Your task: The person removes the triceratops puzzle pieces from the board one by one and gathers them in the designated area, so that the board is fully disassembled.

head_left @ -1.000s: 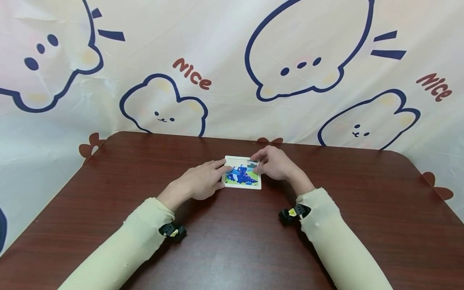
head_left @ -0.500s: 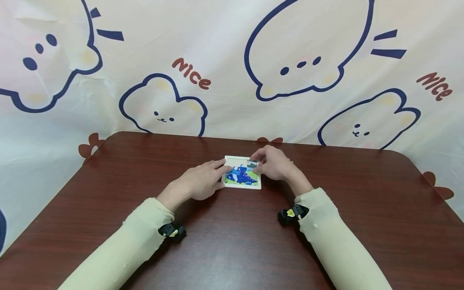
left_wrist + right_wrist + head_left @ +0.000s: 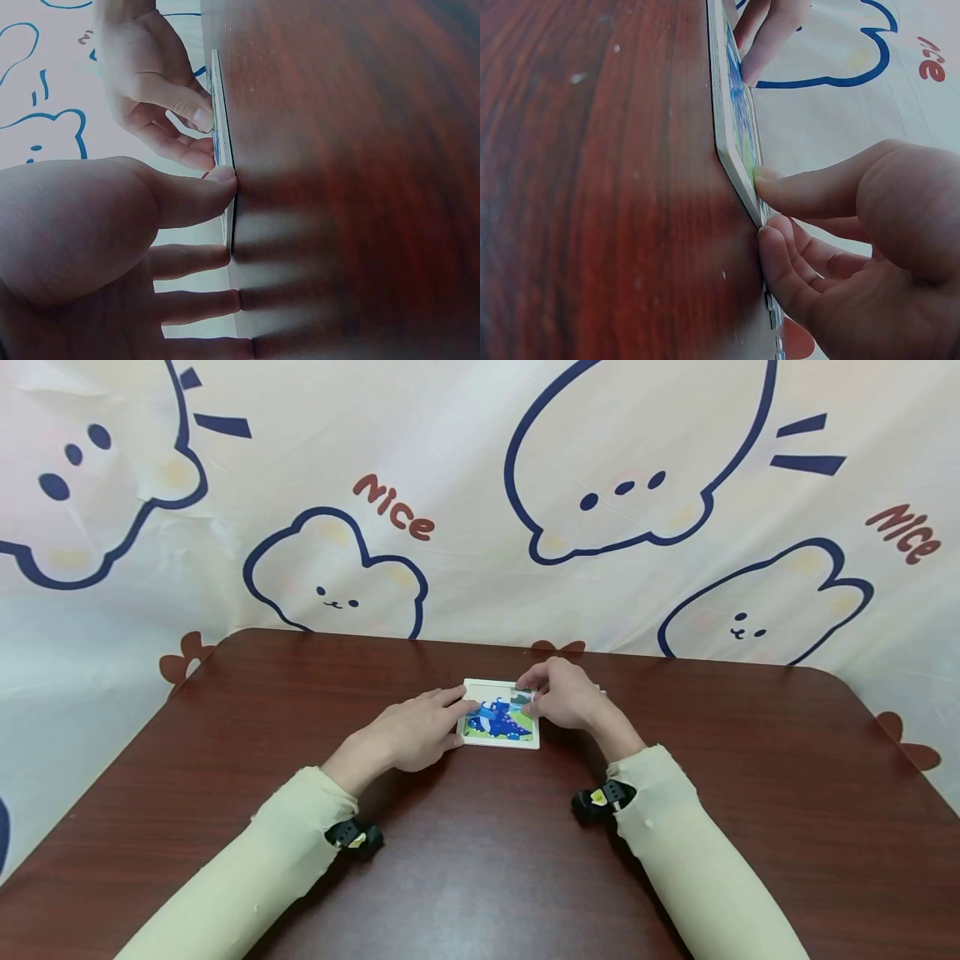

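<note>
A small picture puzzle [image 3: 501,724] in a white frame lies flat toward the far side of the table, showing a blue dinosaur on green. At its left edge, my left hand [image 3: 411,731] steadies it with long, nearly straight fingers, one fingertip reaching onto the picture; its thumb [image 3: 202,196] touches the near edge. My right hand [image 3: 567,693] grips the puzzle's right side, curled fingers at the edge and the thumb [image 3: 799,191] on the picture. Those fingers cover the upper right part, so whether they pinch a loose piece there is hidden.
Small flat pieces [image 3: 774,311] lie behind my right hand, mostly hidden in the head view. The brown wooden table [image 3: 465,860] ends at a white cloth [image 3: 480,527] printed with cartoon figures. A black wrist camera [image 3: 596,803] hangs below each sleeve.
The head view has shifted slightly. My right wrist has moved a little left, uncovering a bit of a white thing behind it. Both hands stay at the puzzle.
</note>
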